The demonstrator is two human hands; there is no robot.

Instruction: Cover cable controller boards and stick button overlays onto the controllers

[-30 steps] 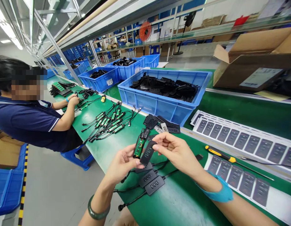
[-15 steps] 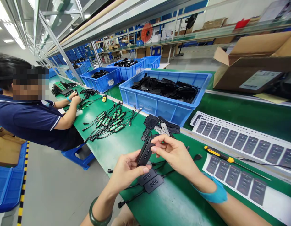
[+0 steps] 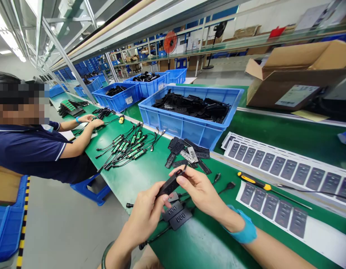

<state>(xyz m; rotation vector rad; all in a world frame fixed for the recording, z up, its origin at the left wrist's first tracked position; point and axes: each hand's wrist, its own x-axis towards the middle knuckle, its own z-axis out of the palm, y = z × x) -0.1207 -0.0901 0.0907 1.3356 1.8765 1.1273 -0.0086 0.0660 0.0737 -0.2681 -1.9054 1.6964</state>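
Left hand (image 3: 143,218) is clamping the black plastic housing (image 3: 169,185), long axis slanting up-right toward the right hand (image 3: 202,194), fingers pinching its far end.

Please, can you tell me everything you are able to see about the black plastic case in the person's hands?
The black plastic case is long and narrow, with a dull surface and rounded edges. It is held tilted above the green bench, with its lower end in the left hand and its upper end pinched by the right hand. Its face is angled away, so any markings cannot be told. Only the hands seem to touch it.
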